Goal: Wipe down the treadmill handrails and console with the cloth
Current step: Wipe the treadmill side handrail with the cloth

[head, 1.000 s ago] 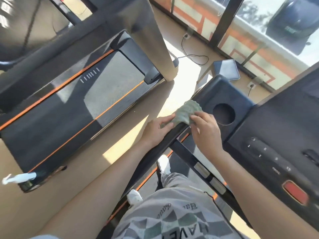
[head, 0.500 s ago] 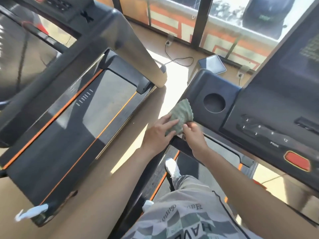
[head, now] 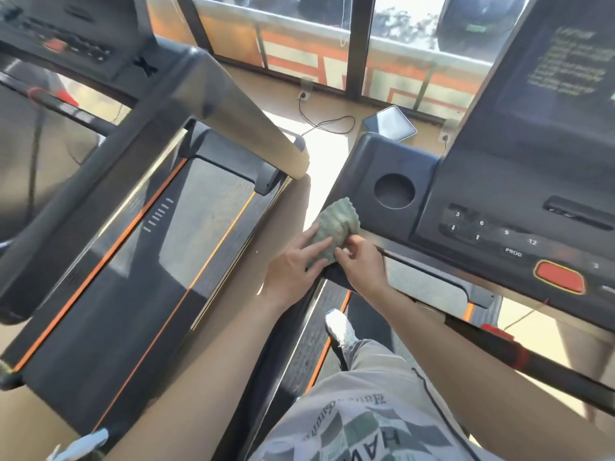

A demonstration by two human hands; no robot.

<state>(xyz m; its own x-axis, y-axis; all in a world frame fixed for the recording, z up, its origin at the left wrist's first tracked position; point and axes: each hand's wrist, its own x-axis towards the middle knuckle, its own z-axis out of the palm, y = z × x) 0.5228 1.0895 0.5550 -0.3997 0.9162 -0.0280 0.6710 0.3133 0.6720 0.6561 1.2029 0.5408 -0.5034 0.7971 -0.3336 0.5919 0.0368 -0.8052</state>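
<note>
While your left hand presses straight fingers on the crumpled green cloth, your right hand pinches its lower edge, mid-frame, at the dark plastic treadmill console corner.

Harsh sunlight through the windows glares off the floor; edges warped, blurred

Console screen text, seemingly blurred

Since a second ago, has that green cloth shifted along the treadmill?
No. The cloth still sits at the console's near-left corner, just left of the cup holder, as before. Only the view swung.
</note>
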